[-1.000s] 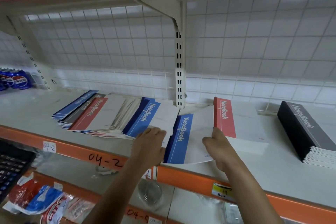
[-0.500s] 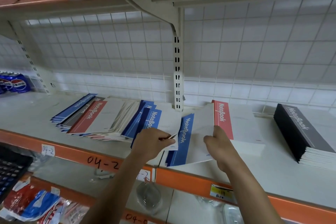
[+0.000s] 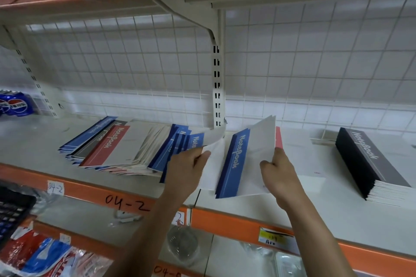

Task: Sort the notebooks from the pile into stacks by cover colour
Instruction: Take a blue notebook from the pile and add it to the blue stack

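Tilted higher than before, a blue notebook [image 3: 239, 159] is pinched in the right hand [image 3: 279, 177], a second notebook [image 3: 199, 141] in the left hand [image 3: 184, 171], likely stacking next.

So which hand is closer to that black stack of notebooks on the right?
Right. The right hand grips the tilted blue notebook, left of the black stack; the left hand, farther left, pinches another notebook beside the mixed pile.

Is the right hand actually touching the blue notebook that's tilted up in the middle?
Touching. The head view shows the right hand pinching the blue notebook by its white right edge, thumb on the cover.
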`<state>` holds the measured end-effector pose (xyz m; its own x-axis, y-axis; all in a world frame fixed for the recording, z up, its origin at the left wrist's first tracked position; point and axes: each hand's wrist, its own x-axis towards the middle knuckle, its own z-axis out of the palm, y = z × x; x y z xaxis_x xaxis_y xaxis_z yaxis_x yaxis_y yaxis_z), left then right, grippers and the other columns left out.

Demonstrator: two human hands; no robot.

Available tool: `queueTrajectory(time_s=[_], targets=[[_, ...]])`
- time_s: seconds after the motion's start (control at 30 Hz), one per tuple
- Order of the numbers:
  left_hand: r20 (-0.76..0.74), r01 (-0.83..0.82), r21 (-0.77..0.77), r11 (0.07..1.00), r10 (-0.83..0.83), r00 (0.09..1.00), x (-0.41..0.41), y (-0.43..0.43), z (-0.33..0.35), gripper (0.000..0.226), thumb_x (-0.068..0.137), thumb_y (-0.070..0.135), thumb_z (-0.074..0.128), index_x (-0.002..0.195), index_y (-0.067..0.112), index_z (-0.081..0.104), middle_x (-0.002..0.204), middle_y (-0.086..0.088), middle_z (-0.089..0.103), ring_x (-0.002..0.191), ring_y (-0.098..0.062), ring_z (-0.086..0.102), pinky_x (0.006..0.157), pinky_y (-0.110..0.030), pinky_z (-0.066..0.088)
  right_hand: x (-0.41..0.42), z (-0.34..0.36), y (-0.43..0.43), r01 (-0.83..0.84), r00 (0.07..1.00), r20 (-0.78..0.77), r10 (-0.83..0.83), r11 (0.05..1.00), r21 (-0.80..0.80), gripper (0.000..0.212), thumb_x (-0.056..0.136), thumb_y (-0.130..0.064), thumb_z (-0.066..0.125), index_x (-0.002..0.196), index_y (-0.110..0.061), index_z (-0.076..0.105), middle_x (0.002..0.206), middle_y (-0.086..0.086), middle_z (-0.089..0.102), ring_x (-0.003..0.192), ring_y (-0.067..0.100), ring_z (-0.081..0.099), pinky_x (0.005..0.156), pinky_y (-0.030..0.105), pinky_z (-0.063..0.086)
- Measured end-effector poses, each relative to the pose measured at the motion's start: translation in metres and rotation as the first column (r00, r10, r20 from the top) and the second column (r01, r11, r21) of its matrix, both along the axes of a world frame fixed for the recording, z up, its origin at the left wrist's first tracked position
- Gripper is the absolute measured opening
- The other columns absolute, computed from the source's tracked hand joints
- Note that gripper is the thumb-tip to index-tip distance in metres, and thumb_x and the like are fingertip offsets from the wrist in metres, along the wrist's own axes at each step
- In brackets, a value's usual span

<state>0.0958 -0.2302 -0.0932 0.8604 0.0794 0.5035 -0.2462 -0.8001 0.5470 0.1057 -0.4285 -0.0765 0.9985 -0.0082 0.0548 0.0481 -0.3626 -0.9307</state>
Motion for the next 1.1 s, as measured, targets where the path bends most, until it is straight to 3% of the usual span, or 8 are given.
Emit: queueTrajectory(time_s=[0.23,0.37,0.47,0.53,0.67,0.83,0.97,1.1], targets=[[0.105,0.346,0.119,0.931,-0.358,0.928,-0.019,-0.050,0.000,0.026,0.094,0.040,0.047,0.074,0.023,0.050,0.047,0.017,0.033,0.044,0.002,0.038,0.048,-0.013,0.027,0.000,-0.006,0.015,0.017,0.993,-0.118,0.009,0.976,0.217,0.041,0.095,-0.046,0.042,0.100,-0.006,0.052,0.087,0.008,0.058,0.080,0.023,0.057,0.070,0.036,0.047],[-0.031,0.466,-0.060,0.883,-0.468,0.883,-0.021,-0.046,-0.005,0.032,0.088,0.050,0.055,0.103,0.028,0.072,0.085,0.014,0.070,0.078,0.003,0.063,0.071,-0.021,0.052,-0.001,-0.010,0.004,-0.045,0.991,-0.111,0.081,0.954,0.295,0.016,0.092,-0.002,0.047,0.106,-0.006,0.054,0.103,0.013,0.066,0.089,0.023,0.066,0.065,0.028,0.055],[-0.004,0.250,-0.143,0.958,-0.253,0.967,-0.019,-0.040,-0.008,0.051,0.090,0.052,0.047,0.130,0.022,0.055,0.128,0.011,0.056,0.115,0.007,0.047,0.096,-0.013,0.039,-0.006,-0.010,-0.005,-0.050,0.995,-0.055,0.081,0.902,0.428,0.024,0.092,0.004,0.046,0.109,-0.012,0.054,0.105,0.010,0.067,0.091,0.021,0.067,0.070,0.028,0.056],[0.002,0.073,-0.194,0.978,-0.075,0.997,-0.013,-0.038,-0.004,0.046,0.094,0.037,0.052,0.135,0.017,0.045,0.123,0.016,0.047,0.106,0.003,0.044,0.090,-0.014,0.036,-0.009,-0.009,-0.014,-0.078,0.997,0.016,0.080,0.872,0.484,0.027,0.094,0.003,0.047,0.110,-0.017,0.052,0.108,0.007,0.068,0.096,0.021,0.067,0.072,0.028,0.055],[-0.037,0.184,-0.485,0.855,-0.231,0.972,-0.006,-0.045,0.004,0.028,0.096,0.029,0.048,0.123,0.021,0.051,0.103,0.012,0.066,0.090,-0.012,0.064,0.083,-0.045,0.053,-0.017,-0.006,-0.037,-0.139,0.981,0.184,0.064,0.893,0.428,0.028,0.093,0.006,0.047,0.108,-0.017,0.050,0.106,0.003,0.069,0.094,0.018,0.065,0.064,0.018,0.051],[0.028,0.264,-0.514,0.816,-0.291,0.956,-0.010,-0.087,-0.002,0.016,0.096,0.024,0.045,0.109,0.028,0.051,0.093,0.009,0.062,0.084,-0.019,0.061,0.075,-0.040,0.051,-0.023,-0.019,-0.065,-0.023,0.975,0.217,-0.051,0.945,0.326,0.026,0.080,-0.014,0.051,0.097,-0.034,0.054,0.087,-0.007,0.064,0.082,0.021,0.057,0.077,0.042,0.048],[-0.030,0.257,-0.588,0.767,-0.338,0.941,-0.013,-0.106,-0.019,0.012,0.092,0.024,0.042,0.101,0.028,0.049,0.090,0.017,0.062,0.076,-0.005,0.057,0.069,-0.034,0.050,-0.029,-0.031,-0.078,0.069,0.977,0.172,-0.127,0.948,0.309,0.023,0.071,-0.017,0.049,0.088,-0.032,0.053,0.070,0.005,0.046,0.064,0.019,0.039,0.061,0.035,0.037],[-0.080,0.214,-0.621,0.754,-0.333,0.940,-0.017,-0.112,-0.031,0.013,0.098,0.009,0.042,0.100,0.021,0.048,0.090,0.013,0.063,0.076,-0.001,0.057,0.068,-0.024,0.048,-0.036,-0.042,-0.079,0.087,0.974,0.171,-0.146,0.947,0.310,0.021,0.072,-0.013,0.050,0.091,-0.020,0.052,0.074,0.014,0.054,0.065,0.015,0.044,0.060,0.031,0.038]])
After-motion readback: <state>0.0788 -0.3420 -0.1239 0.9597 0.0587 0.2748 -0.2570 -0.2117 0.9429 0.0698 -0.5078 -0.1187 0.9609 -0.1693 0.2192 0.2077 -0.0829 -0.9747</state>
